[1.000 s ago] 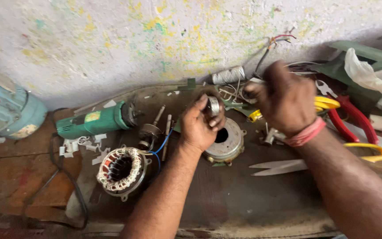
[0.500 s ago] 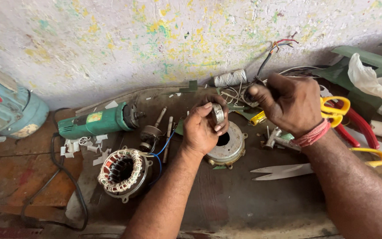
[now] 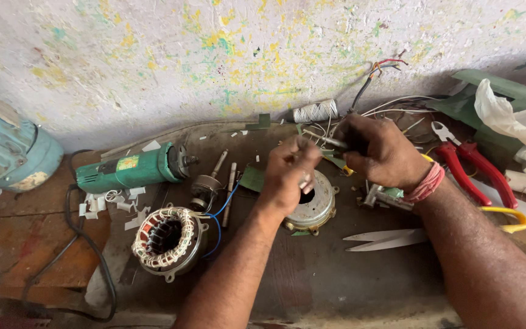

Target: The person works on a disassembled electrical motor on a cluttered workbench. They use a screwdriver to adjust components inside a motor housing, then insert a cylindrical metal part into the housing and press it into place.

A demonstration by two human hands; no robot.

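**A:** What did the head camera show at the bench?

**B:** Looking down, both forearms reached over a dark, stained worktop [image 3: 312,286] set against a paint-flecked wall. The left hand [image 3: 287,176] was curled narrow, fingertips pinched on a small round silvery metal part [image 3: 305,181], possibly a bearing, too small to be sure. It hovered just above a round grey metal motor end cover with a centre hole [image 3: 315,210] lying flat on the worktop.

**A:** And the right hand?

**B:** The right hand [image 3: 375,152], red thread band at the wrist, was closed around a thin metal rod-like tool [image 3: 324,141] whose tip pointed toward the left fingers. I could not tell how firm that grip was.

**A:** What lay around them?

**B:** A copper-wound round motor stator [image 3: 167,239] sat to the left, a green angle grinder [image 3: 132,170] behind it, long pale scissors [image 3: 385,239] just right of the cover, and red-handled pliers [image 3: 476,167] further right (a crowded bench, in short).

**A:** What could have gone wrong?

**B:** My judgement: the pinched part was small and held only by fingertips, so a nudge from the tool could have flicked it into the clutter. The tool tip also sat close to the left fingers; a slip might have jabbed them.
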